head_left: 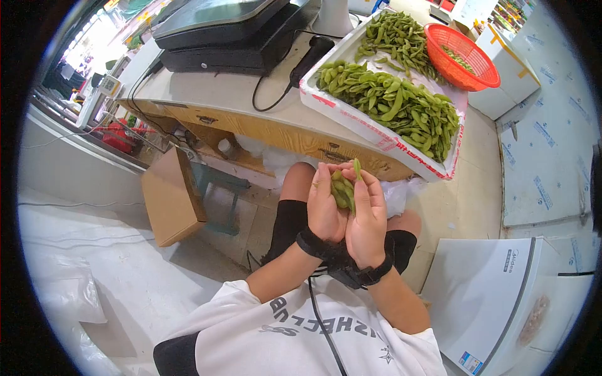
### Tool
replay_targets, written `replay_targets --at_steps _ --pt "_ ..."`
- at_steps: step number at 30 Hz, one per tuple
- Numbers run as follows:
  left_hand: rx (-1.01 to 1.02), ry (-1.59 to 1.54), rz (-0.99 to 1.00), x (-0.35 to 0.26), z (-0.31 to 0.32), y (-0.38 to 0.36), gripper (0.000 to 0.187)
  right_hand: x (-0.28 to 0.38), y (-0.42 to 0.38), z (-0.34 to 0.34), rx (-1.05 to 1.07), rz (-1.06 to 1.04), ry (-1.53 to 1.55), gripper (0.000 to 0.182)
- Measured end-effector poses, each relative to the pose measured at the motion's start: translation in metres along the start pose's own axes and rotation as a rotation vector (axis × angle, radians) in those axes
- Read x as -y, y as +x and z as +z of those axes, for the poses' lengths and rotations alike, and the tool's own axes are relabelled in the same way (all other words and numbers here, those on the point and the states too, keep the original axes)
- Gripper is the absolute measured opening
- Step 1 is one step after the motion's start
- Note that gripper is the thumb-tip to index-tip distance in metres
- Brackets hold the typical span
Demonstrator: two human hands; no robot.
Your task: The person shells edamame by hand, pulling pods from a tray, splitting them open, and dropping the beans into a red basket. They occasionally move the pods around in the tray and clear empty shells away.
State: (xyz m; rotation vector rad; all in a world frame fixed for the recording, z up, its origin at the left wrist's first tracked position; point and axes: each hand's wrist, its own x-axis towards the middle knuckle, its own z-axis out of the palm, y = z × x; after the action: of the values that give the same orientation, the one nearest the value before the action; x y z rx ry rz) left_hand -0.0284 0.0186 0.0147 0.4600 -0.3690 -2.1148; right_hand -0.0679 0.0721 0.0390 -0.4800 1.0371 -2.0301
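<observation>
Cupped together over my lap, my left hand (324, 208) and my right hand (368, 220) hold several green edamame pods (342, 190) between the palms. One pod (357, 168) sticks up at my right thumb and fingertips. Just beyond the hands, a white foam tray (376, 128) rests on the counter. Inside it lie a nearer heap of edamame pods (395, 106) and a farther heap (401, 41). An orange-red plastic basket (461, 70) sits at the tray's far right corner, with small green beans or pods in it.
A black scale (232, 44) and a black handheld device (310, 59) with a cable are on the counter (207, 91). An open cardboard box (172, 197) stands left of my knees. To the right are a white Midea appliance (480, 301) and a foam box (508, 72).
</observation>
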Motion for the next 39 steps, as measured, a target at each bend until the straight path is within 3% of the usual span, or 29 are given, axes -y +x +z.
replay_targets --at_steps 11,14,20,23,29,32,39 --pt "0.030 0.028 -0.171 0.003 0.000 -0.005 0.042 0.008 0.009 -0.002 0.023 -0.039 -0.097 0.028" --pt "0.110 0.295 -0.064 -0.001 0.012 -0.012 0.044 0.006 0.017 -0.012 0.201 -0.293 -0.610 0.027" --pt "0.012 0.065 -0.176 0.012 0.003 -0.012 0.044 0.008 0.012 -0.012 -0.011 -0.051 -0.279 0.027" --pt "0.014 0.071 -0.071 0.014 0.008 -0.008 0.040 0.014 0.010 -0.008 -0.074 -0.049 -0.142 0.027" --pt "0.018 -0.142 -0.238 0.015 -0.003 -0.004 0.041 0.015 0.009 -0.008 -0.043 -0.101 -0.245 0.027" --pt "0.167 -0.370 -0.259 0.012 0.000 -0.006 0.038 0.009 0.007 -0.006 -0.036 -0.131 -0.294 0.025" --pt "0.013 -0.231 -0.299 -0.003 0.005 0.004 0.030 0.008 0.004 -0.003 0.073 -0.155 -0.416 0.023"
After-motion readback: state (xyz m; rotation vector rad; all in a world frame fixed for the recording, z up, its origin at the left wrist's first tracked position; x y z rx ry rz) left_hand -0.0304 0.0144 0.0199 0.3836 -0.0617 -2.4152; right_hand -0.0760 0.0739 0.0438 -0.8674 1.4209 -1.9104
